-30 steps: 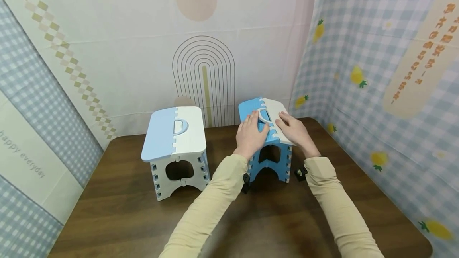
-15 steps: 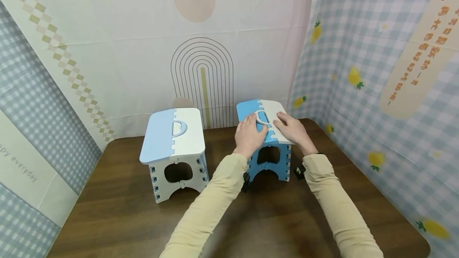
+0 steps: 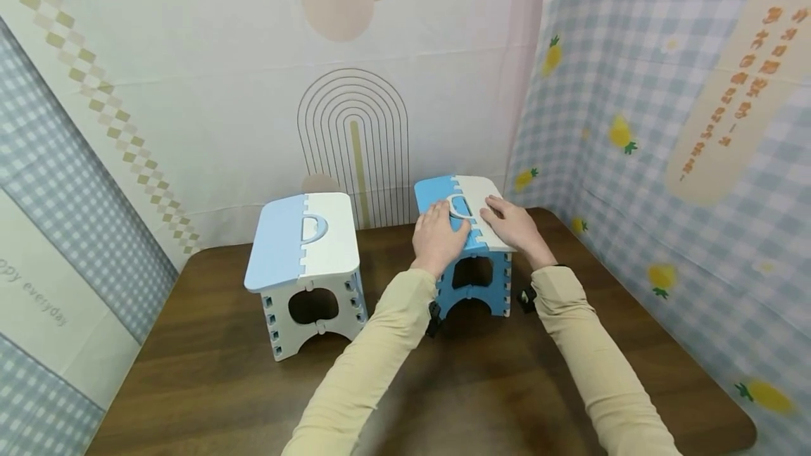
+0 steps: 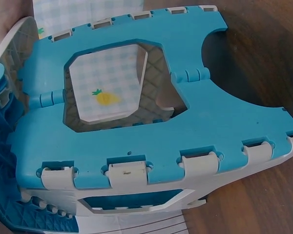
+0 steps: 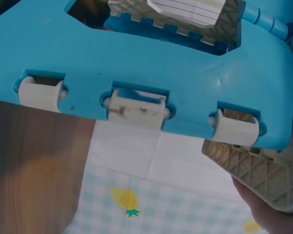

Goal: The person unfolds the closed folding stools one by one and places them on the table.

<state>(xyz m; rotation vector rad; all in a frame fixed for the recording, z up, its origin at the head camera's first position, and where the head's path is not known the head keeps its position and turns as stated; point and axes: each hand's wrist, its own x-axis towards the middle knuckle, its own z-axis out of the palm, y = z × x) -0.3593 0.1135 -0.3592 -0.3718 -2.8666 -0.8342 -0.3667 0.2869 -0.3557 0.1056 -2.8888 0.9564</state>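
Note:
A folding step stool (image 3: 478, 190) with a bright blue and white top stands upright on the right of the table. My left hand (image 3: 437, 239) rests on the blue half, beside the white carry handle (image 3: 453, 207). On the white half lies my right hand (image 3: 514, 227). Neither hand's fingers are curled round anything. The left wrist view shows the stool's blue end panel (image 4: 112, 148), with its octagonal opening and white hinge knuckles. In the right wrist view the same blue panel (image 5: 151, 66) is close up, with part of my right hand (image 5: 259, 207) below the ribbed underside of the top.
A second folding stool (image 3: 336, 248), pale blue and white, stands unfolded to the left on the dark wooden table (image 3: 209, 385). Behind the table hangs a patterned cloth backdrop (image 3: 222, 125), and a checked cloth (image 3: 595, 181) hangs along the right side.
The head view has shifted slightly, so both stools appear a little further left. My hands stay on the top of the bright blue stool.

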